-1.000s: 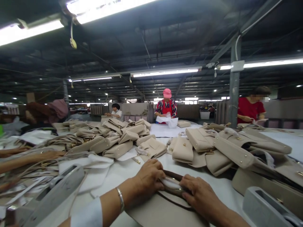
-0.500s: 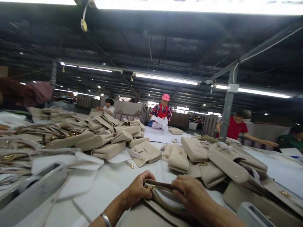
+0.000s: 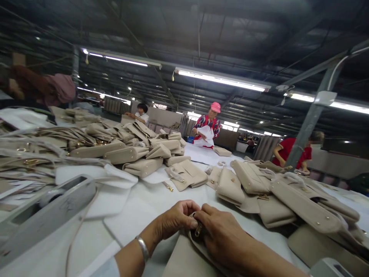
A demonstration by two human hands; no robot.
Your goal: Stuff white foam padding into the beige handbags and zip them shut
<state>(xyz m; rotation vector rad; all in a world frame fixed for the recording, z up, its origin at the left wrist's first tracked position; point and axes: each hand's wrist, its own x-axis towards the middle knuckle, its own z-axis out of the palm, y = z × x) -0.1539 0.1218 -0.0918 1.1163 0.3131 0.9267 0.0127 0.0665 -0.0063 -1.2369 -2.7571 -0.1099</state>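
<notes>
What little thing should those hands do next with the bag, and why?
Maybe ease the right hand back a little: it covers part of the bag and crowds the left hand at the bag's far end, where a gold piece peeks out between them. That might give a clearer view.

Plain beige leather-like bag shows gold-coloured metal fitting. Desk is white. Slim metal bracelet reads silver. Across: pink brimmed cap, red-blue-white patterned cloth sleeve.
</notes>
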